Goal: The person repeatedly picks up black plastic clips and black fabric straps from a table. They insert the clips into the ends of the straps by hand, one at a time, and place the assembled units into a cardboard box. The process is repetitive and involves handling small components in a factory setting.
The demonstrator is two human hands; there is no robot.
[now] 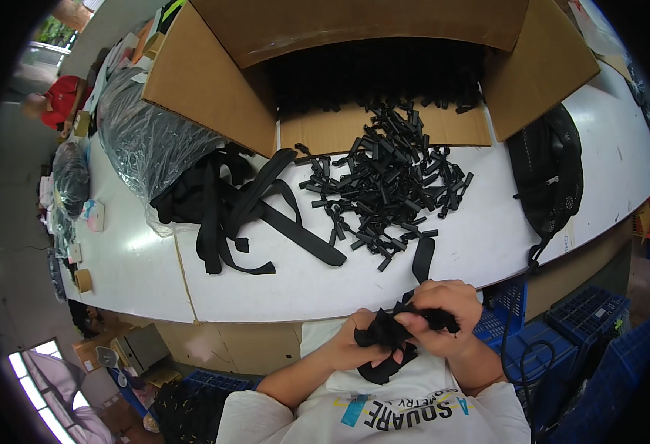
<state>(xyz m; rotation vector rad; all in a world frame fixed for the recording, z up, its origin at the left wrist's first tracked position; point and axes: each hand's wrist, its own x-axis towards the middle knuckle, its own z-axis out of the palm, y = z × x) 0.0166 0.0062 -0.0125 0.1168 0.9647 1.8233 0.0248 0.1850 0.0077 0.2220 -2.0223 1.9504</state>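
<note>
In front of my chest, my left hand (353,342) is wrapped round a bunched black webbing strap (384,331). Pressed against the same bunch, my right hand (454,307) is closed, with more black strap between its thumb and fingers. A strap tail (422,260) runs up past my right hand onto the table. Just beyond lies a loose pile of small black plastic pieces (391,177), each with a short tube-like end. Whether one of these is inside my hands is hidden by the folds.
An open cardboard box (210,81) lies on the white table (280,292), its mouth toward me, with more black pieces inside. Black straps (254,203) spill from a clear plastic bag (143,118) at left. A black pouch (550,177) lies at right. Blue crates (587,318) stand below. Another person (62,100) is far left.
</note>
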